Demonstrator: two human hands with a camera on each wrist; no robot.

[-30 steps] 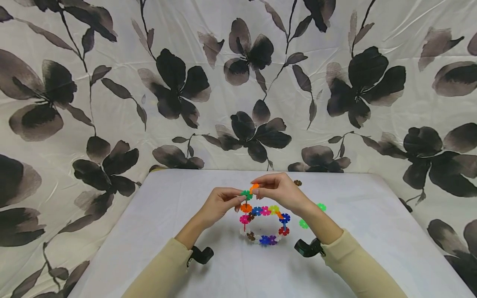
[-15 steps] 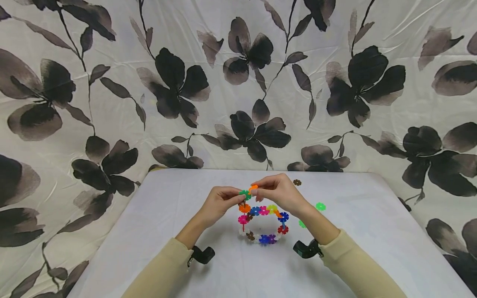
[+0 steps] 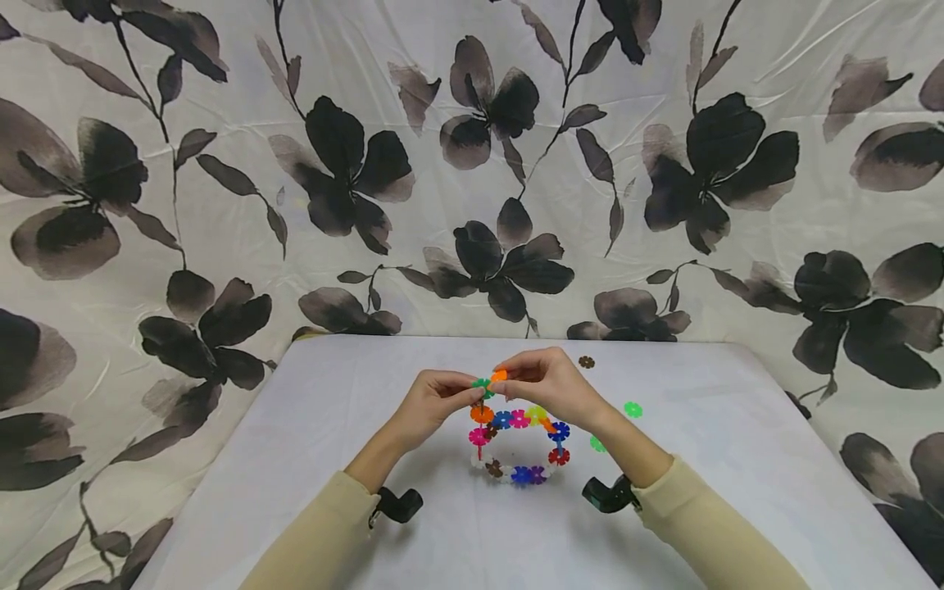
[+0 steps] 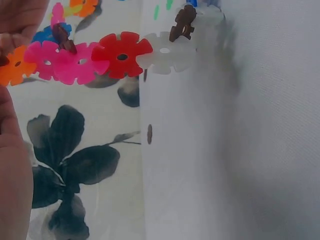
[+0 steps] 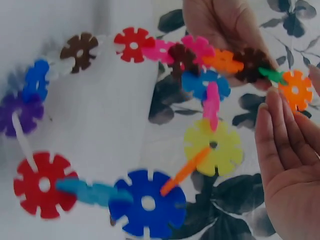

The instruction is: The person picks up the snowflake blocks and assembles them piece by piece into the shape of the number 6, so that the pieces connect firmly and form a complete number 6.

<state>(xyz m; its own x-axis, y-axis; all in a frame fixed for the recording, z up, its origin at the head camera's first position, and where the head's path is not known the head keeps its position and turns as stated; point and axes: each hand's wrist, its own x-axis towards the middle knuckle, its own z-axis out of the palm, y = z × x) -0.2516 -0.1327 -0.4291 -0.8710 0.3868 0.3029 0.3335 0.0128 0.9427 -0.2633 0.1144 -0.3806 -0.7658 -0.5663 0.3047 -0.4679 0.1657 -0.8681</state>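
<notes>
A ring of notched flower-shaped plastic discs [image 3: 521, 475] stands on the table, linked edge to edge in many colours. From its back left corner a short branch rises: an orange disc [image 3: 482, 414], a brown disc [image 5: 250, 65], then a green disc [image 3: 483, 385]. My left hand [image 3: 430, 407] pinches the branch near the green disc. With thumb and fingertips, my right hand [image 3: 555, 387] holds another orange disc [image 5: 295, 90] right at the green disc's edge. In the right wrist view the orange and green discs meet at their edges. The left wrist view shows the ring's pink disc [image 4: 81, 62] and red disc [image 4: 121, 56].
Loose on the white table [image 3: 295, 459] lie a brown disc [image 3: 586, 361] near the back edge and two bright green discs, one green disc [image 3: 633, 409] beyond the right forearm and one green disc [image 3: 597, 443] beside it. A flowered cloth [image 3: 472, 188] hangs behind.
The orange disc in my right hand has tipped and come slightly lower and left against the green disc. My left hand keeps its pinch in almost the same spot.
</notes>
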